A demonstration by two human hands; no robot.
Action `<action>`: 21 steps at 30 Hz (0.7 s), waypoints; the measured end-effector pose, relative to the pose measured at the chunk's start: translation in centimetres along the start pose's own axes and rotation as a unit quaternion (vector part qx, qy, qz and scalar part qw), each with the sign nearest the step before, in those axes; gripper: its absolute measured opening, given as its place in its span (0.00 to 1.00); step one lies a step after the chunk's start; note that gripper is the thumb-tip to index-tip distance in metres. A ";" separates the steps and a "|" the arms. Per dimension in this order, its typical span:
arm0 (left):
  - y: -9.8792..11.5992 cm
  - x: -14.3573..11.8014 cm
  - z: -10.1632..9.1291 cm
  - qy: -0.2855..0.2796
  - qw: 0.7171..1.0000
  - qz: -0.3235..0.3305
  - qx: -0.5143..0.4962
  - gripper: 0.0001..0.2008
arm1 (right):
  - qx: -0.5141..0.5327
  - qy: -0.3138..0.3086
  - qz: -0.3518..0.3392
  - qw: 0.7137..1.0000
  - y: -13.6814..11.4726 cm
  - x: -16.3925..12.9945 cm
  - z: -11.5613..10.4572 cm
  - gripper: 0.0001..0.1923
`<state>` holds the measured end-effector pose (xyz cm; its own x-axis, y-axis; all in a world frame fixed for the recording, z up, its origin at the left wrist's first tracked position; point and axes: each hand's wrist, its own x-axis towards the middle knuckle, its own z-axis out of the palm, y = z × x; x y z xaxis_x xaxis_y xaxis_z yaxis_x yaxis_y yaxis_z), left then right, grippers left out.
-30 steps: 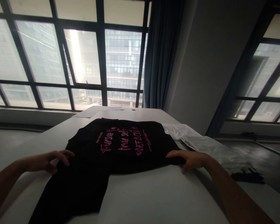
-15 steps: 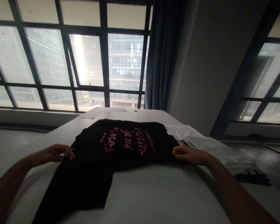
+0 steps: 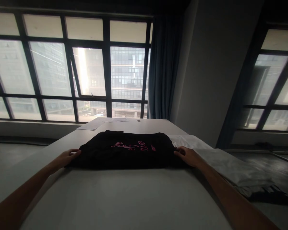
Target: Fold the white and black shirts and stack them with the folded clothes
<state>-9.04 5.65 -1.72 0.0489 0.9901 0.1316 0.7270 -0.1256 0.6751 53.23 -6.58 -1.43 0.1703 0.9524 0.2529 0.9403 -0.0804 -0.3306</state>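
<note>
A black T-shirt (image 3: 134, 158) with pink lettering lies on the white table (image 3: 124, 198), folded into a wide, low band. The fold hides part of its print. At the shirt's left end, my left hand (image 3: 68, 157) has its fingers closed on the black cloth. My right hand (image 3: 186, 156) grips the opposite end, thumb and fingers pressed together at the edge. Both forearms reach in from the lower corners of the view.
White and grey cloths (image 3: 230, 163) lie along the right side, with a dark piece (image 3: 271, 195) at their near end. Sheets of paper (image 3: 88, 125) rest at the table's far left. Behind stand windows and a blue curtain (image 3: 162, 70).
The black cloth that hung towards me on the left is now folded up onto the rest, covering part of the lettering. My left hand has moved slightly away from me; the view has tilted up.
</note>
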 end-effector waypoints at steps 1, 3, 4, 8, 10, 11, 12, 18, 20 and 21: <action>-0.6 0.0 0.1 -0.025 1.000 0.004 -0.006 0.46 | 0.003 -0.014 -0.009 1.000 0.6 -0.2 0.2 0.27; -1.1 -0.4 0.0 -0.074 0.996 0.003 -0.043 0.54 | -0.012 -0.042 -0.008 0.999 1.4 -0.5 0.3 0.33; -1.1 -0.7 -0.1 -0.089 0.995 0.009 -0.050 0.56 | -0.024 -0.060 -0.001 0.998 1.6 -0.6 0.3 0.33; 0.2 -2.0 -1.5 -0.103 0.991 0.036 -0.081 0.49 | -0.062 -0.080 0.007 0.995 2.0 -0.5 0.2 0.18; 0.9 -2.6 -2.5 -0.105 0.986 0.048 -0.118 0.45 | -0.027 -0.052 -0.012 0.998 2.0 -0.3 0.0 0.13; 1.1 -2.8 -3.0 -0.106 0.984 0.047 -0.136 0.44 | 0.005 -0.030 -0.015 0.999 1.9 -0.1 0.0 0.12; 1.2 -2.9 -3.4 -0.106 0.983 0.042 -0.147 0.45 | 0.038 0.001 -0.009 0.999 1.8 0.1 0.0 0.13; -0.6 -2.9 -4.1 -0.150 0.985 0.016 -0.082 0.42 | 0.078 0.151 0.122 0.978 0.9 0.6 0.8 0.24; -1.3 -2.7 -4.0 -0.173 0.983 0.006 -0.058 0.38 | 0.068 0.087 0.132 0.985 1.2 0.4 0.9 0.31; -1.5 -2.7 -4.0 -0.178 0.983 0.002 -0.044 0.36 | 0.063 0.057 0.128 0.988 1.5 0.2 0.8 0.34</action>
<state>-13.03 2.93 -0.22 0.2998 0.9468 -0.1172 0.6643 -0.1191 0.7379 54.41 -6.30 -2.64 0.4377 0.8652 0.2447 0.8188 -0.2711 -0.5060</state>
